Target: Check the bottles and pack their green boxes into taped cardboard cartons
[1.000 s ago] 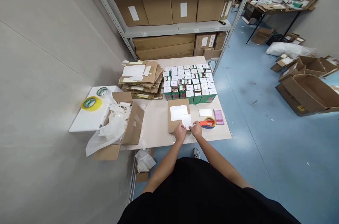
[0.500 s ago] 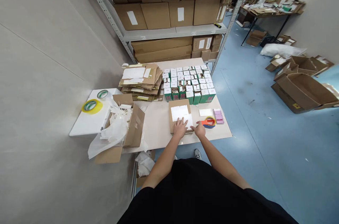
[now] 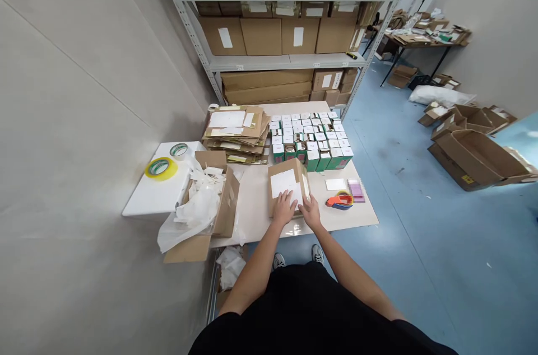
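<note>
A small brown cardboard box [image 3: 281, 167] with a white label [image 3: 283, 182] on top sits near the front edge of the table [image 3: 252, 206]. My left hand [image 3: 284, 208] lies flat on the box's near end, fingers spread over the label. Against the box's right side rests my right hand [image 3: 311, 210], fingers together along the box wall. Just right of the box lie an orange and blue tape dispenser [image 3: 339, 200], a white slip [image 3: 335, 183] and a pink pad [image 3: 356, 190].
Rows of small green and white boxes [image 3: 311, 139] fill the table's far right. A stack of flattened cartons [image 3: 236, 134] lies far left. An open carton of white scrap [image 3: 205, 201] and tape rolls [image 3: 160, 168] sit left. Shelving [image 3: 277, 58] with cartons stands behind; open cartons [image 3: 474, 148] litter the floor.
My left hand went from pinching the label edge to lying flat on it. My right hand left the table by the dispenser and now presses the box's right side. The camera tilted up.
</note>
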Motion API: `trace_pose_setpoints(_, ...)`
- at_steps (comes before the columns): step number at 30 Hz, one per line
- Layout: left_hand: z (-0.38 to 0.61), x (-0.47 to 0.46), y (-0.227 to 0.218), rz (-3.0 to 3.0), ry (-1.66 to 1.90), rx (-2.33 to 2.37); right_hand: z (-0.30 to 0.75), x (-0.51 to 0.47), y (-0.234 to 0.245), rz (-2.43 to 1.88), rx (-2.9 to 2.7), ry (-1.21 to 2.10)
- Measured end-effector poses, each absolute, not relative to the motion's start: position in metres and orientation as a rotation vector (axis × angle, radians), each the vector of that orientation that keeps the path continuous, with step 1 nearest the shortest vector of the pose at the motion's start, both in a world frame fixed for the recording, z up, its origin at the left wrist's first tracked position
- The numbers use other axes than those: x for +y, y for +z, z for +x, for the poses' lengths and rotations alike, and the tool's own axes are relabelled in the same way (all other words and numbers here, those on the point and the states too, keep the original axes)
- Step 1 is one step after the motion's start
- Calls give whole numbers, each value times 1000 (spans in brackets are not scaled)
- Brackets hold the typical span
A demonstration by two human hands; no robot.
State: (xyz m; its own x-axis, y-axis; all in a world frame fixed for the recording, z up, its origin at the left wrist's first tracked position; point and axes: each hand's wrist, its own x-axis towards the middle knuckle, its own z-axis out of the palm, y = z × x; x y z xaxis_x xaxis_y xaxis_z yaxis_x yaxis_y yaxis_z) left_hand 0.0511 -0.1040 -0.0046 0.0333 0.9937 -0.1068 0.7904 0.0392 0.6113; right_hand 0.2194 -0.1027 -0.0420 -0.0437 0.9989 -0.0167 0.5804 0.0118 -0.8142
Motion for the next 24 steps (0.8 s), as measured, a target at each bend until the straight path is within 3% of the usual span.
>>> trace_pose_setpoints(6, -21, -103, -2, 1543, 814, 1803, 152, -111, -17, -1602, -1979, 992)
trace_pose_setpoints(12, -68, -127, -22, 1124, 928, 1706, 147, -91, -24, -1637, -1773, 1022)
trace_pose_setpoints(19, -83, -154, -30, 891, 985, 1549, 157, -85, -37, -1551, -1386, 1643)
trace_pose_setpoints(24, -71, -162, -16, 888, 1018, 1378, 171, -75, -25, -1403, -1334, 1734)
